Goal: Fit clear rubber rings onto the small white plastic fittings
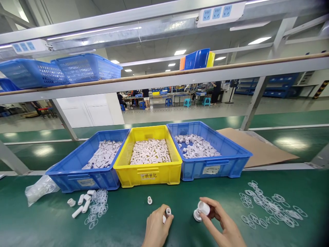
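A: Where's the part relative to the yellow bin (147, 173)?

B: Both hands are in front of it, low on the green mat (128, 219). Left hand (156, 228) is just front-right of the bin's centre, pinching a small white tube fitting (168, 211) at its fingertips. Right hand (222, 223) is further right, fingers closed round a wider white cap-like fitting (202, 209).

A: Look of the parts?

B: Tube is short, hollow, open end up. Cap is round, stepped, flanged base toward the mat, tilted left. The two parts sit close but apart.

A: Hand pose?

B: Both come in from the bottom edge, backs up, thumbs inward. One loose white fitting (149, 200) lies between the bin and the left hand. Clear rings (269, 206) are scattered right of the bin, and more rings (97, 206) with white tubes (82, 202) front-left.
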### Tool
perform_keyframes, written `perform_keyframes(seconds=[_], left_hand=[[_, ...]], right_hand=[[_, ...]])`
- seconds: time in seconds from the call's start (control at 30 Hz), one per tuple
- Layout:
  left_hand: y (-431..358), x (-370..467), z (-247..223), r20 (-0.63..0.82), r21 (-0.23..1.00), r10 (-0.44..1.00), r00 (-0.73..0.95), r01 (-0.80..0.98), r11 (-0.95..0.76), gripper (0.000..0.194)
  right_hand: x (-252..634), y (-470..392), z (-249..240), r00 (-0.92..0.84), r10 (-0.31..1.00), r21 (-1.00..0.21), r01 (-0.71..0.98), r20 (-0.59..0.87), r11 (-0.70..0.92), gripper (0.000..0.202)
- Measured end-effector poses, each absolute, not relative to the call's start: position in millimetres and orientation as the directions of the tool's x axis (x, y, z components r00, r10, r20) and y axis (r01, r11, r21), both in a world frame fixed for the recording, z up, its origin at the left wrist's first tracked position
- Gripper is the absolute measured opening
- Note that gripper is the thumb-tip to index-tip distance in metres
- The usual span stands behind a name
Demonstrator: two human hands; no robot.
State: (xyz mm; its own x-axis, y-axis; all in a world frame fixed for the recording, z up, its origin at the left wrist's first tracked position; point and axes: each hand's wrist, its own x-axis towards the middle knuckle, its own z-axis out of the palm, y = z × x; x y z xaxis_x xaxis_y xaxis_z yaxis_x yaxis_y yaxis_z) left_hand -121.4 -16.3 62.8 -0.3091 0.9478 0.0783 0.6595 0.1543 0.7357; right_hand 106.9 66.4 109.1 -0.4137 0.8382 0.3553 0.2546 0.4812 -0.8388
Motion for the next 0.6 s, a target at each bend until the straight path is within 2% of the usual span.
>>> perform_keyframes(seconds=[0.33,0.5,0.6], left_hand=[[-15.9,-109.9,53.7,0.085,0.763,0.969,-0.234,0.641,0.088,0.009],[-16.2,-105.6,54.5,0.089,0.774,0.974,-0.209,0.630,0.065,0.009],[-17.0,-102.7,57.7,0.076,0.777,0.979,-0.191,0.627,0.062,0.010]], right_hand=[[108.2,56.5,128.6,-0.441,0.825,-0.911,0.040,0.352,0.410,0.029],[108.4,53.4,132.0,-0.424,0.835,-0.914,0.036,0.352,0.404,0.030],[106.1,52.4,131.8,-0.409,0.822,-0.881,0.083,0.396,0.466,0.028]])
